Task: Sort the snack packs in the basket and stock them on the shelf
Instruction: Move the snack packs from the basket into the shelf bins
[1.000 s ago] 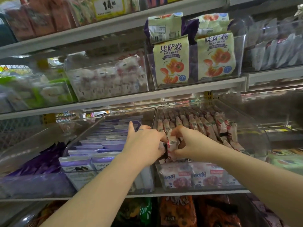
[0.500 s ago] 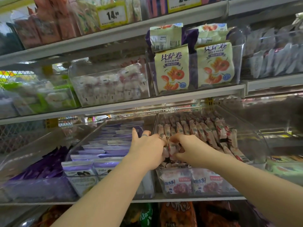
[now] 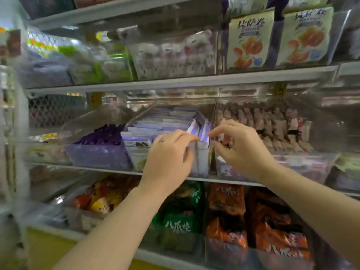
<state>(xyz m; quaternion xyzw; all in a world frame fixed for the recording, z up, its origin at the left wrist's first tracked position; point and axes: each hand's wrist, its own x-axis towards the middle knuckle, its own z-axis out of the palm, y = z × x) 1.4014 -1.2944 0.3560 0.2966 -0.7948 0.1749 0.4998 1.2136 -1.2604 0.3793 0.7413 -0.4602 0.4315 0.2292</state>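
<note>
L hand & R hand each pinch top edges of upright purple-white packs at near-right corner of clear bin (prob. squaring them to stand in file).

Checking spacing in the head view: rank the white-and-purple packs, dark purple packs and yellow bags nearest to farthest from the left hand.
1. White-and-purple packs, held by the left hand.
2. Dark purple packs, next bin to the left.
3. Yellow bags, shelf above, to the right.
</note>
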